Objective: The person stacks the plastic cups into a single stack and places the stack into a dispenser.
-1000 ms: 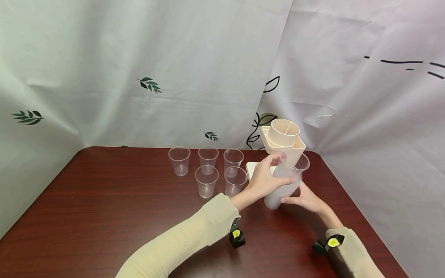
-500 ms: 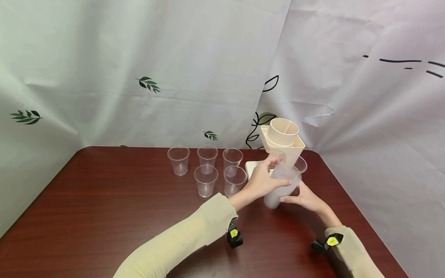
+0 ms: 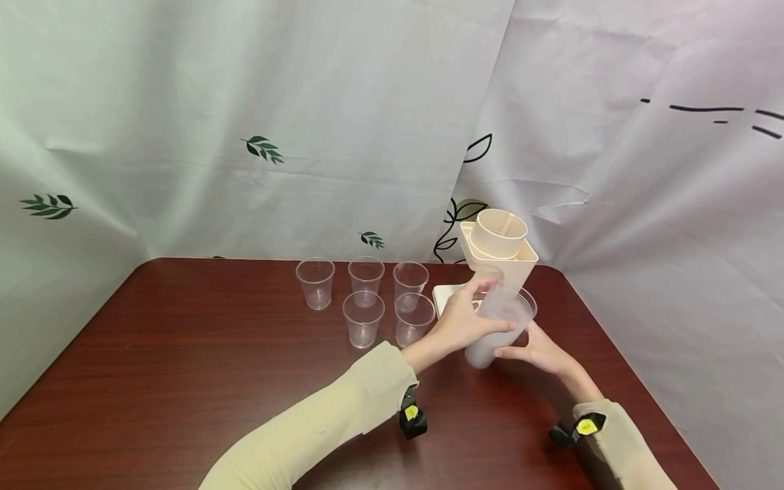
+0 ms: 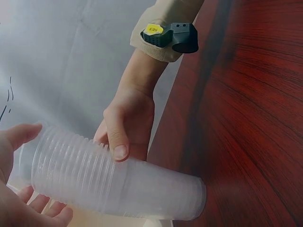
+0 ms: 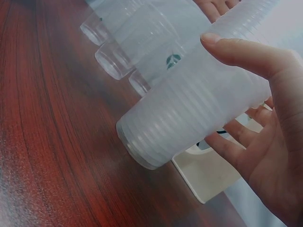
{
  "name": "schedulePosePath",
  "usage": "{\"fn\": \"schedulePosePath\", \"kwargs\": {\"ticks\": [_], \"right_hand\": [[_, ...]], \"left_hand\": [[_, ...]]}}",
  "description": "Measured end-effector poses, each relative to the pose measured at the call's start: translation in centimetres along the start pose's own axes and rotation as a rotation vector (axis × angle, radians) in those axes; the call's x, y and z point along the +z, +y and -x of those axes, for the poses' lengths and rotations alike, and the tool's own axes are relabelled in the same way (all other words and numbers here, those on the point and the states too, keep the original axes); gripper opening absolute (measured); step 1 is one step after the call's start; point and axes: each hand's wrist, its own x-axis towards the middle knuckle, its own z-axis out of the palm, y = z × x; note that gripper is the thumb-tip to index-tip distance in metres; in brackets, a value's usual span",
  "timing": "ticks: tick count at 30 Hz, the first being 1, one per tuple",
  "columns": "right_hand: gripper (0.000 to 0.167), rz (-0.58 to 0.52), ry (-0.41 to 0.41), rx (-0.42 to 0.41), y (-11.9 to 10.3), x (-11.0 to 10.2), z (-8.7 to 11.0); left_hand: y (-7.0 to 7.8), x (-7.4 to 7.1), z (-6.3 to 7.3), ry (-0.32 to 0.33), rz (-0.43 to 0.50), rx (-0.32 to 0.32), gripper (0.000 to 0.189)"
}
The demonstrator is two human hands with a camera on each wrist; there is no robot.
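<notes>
A tilted stack of clear plastic cups (image 3: 493, 333) is held between both hands, its rims toward the back right in the head view. My right hand (image 3: 539, 350) grips the stack along its side, thumb and fingers on opposite sides in the right wrist view. My left hand (image 3: 462, 316) has its thumb and fingers spread round the rim end of the stack (image 4: 94, 175), at the topmost cup. In the right wrist view the stack's closed end (image 5: 139, 146) is close over the table. Some left fingers are hidden behind the cups.
Several single clear cups (image 3: 363, 320) stand upright in two rows left of the hands. Behind the stack is a cream-coloured holder (image 3: 502, 245) with a round collar on top and a flat base (image 3: 444, 296). A white patterned curtain (image 3: 318, 136) hangs behind the dark red table (image 3: 184, 354).
The cup rim at the top of the stack has moved down and left, closer to the other rims. Both hands have stayed almost in place.
</notes>
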Motion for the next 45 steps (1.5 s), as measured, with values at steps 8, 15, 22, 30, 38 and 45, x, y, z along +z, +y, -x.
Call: {"fn": "schedulePosePath", "kwargs": {"ticks": [8, 15, 22, 30, 38, 45], "right_hand": [[0.076, -0.011, -0.006, -0.033, 0.0, 0.1, -0.1], [0.074, -0.028, -0.018, -0.056, 0.2, 0.0, -0.1], [0.073, -0.060, -0.042, -0.064, 0.2, -0.1, -0.2], [0.074, -0.054, -0.037, -0.068, 0.2, 0.0, -0.2], [0.071, -0.076, -0.055, -0.073, 0.2, 0.0, -0.2], [0.069, -0.114, -0.074, -0.072, 0.2, 0.0, -0.2]], "left_hand": [[0.0, 0.0, 0.1, 0.000, 0.034, -0.006, 0.071], [-0.1, -0.2, 0.1, -0.003, 0.024, -0.003, 0.065], [-0.2, -0.4, 0.1, -0.019, -0.036, -0.011, 0.064], [-0.2, -0.5, 0.1, -0.033, -0.028, -0.019, 0.065], [-0.1, -0.9, 0.0, -0.028, -0.091, -0.011, 0.065], [0.0, -1.5, 0.1, -0.012, -0.065, -0.003, 0.065]]}}
